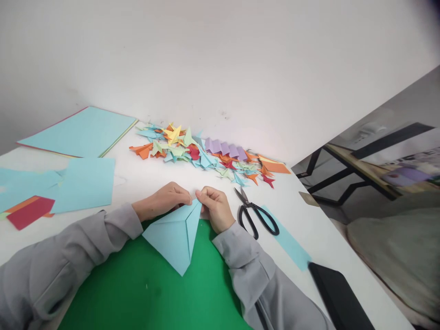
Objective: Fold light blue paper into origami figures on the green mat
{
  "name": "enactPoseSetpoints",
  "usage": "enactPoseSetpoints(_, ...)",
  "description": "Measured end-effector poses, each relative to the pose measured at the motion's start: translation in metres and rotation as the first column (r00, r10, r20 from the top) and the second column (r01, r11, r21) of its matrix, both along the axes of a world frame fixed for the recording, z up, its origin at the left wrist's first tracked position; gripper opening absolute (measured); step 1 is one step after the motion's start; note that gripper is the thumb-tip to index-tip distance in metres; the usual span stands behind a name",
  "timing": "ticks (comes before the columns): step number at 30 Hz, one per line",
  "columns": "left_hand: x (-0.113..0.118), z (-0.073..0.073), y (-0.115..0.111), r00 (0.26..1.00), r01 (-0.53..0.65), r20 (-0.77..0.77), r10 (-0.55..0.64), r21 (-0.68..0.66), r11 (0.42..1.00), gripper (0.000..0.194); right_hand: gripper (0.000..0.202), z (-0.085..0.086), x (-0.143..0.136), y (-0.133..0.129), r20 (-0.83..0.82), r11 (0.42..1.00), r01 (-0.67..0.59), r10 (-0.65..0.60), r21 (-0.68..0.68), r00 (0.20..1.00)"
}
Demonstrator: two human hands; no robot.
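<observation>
A light blue sheet of folded paper (172,233) has creased flaps that meet along a slanting line, with a point at its far end. My left hand (165,200) is closed on its far edge, thumb and fingers pinching near the tip. My right hand (216,207) pinches the same tip from the right, thumb on top. The two hands almost touch there. Below the paper lies a green mat (154,298). Fingers under the paper are partly hidden.
Many small folded paper figures (206,158) lie along the wall. Black-handled scissors (254,213) rest partly over a blue paper strip (292,243) at right, near a black flat object (338,295). Blue sheets (89,183), a red piece (30,212) and a paper stack (79,130) are left.
</observation>
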State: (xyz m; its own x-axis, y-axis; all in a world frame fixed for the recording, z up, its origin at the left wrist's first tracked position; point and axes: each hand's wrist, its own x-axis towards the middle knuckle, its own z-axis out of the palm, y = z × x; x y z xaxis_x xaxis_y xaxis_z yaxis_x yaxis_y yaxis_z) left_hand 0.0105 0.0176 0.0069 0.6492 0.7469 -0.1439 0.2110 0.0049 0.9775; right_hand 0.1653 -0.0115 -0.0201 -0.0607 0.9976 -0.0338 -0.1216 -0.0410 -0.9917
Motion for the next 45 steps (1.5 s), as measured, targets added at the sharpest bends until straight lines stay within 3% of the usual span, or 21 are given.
enactPoseSetpoints(12,-0.006,0.0,0.006,0.998,0.028,0.063,-0.025,-0.036,0.999,0.026,0.039,0.0,0.016,0.011,-0.064,0.981,0.182,-0.178,0.068,0.982)
enactPoseSetpoints(19,-0.01,-0.002,0.009,0.993,0.003,0.118,0.027,-0.246,0.969,0.019,0.04,0.002,0.03,0.018,-0.223,0.903,0.428,-0.409,0.045,0.885)
enactPoseSetpoints(25,-0.015,-0.009,0.015,0.947,0.03,0.316,0.051,-0.247,0.969,0.019,0.043,0.003,0.039,0.023,-0.232,0.881,0.466,-0.437,0.086,0.869)
enactPoseSetpoints(28,-0.014,-0.01,0.016,0.93,-0.007,0.355,0.1,-0.254,0.967,0.027,0.042,0.003,0.034,0.019,-0.196,0.918,0.392,-0.374,0.06,0.907)
enactPoseSetpoints(31,-0.012,-0.007,0.013,0.961,-0.048,0.25,0.115,-0.261,0.964,0.029,0.043,0.002,0.019,0.011,-0.117,0.975,0.218,-0.212,0.044,0.97)
enactPoseSetpoints(38,-0.013,0.0,0.011,0.979,0.194,0.065,-0.191,-0.029,0.981,0.031,0.034,0.008,-0.001,-0.005,0.08,1.0,-0.021,0.021,0.0,0.997)
enactPoseSetpoints(42,-0.013,-0.001,0.013,0.946,0.324,-0.012,-0.324,-0.006,0.946,0.03,0.021,0.017,0.003,-0.007,0.163,0.968,-0.249,0.25,-0.029,0.954)
enactPoseSetpoints(45,-0.013,-0.003,0.013,0.929,0.369,-0.048,-0.368,0.008,0.93,0.027,0.014,0.021,0.003,-0.008,0.232,0.941,-0.337,0.328,0.002,0.916)
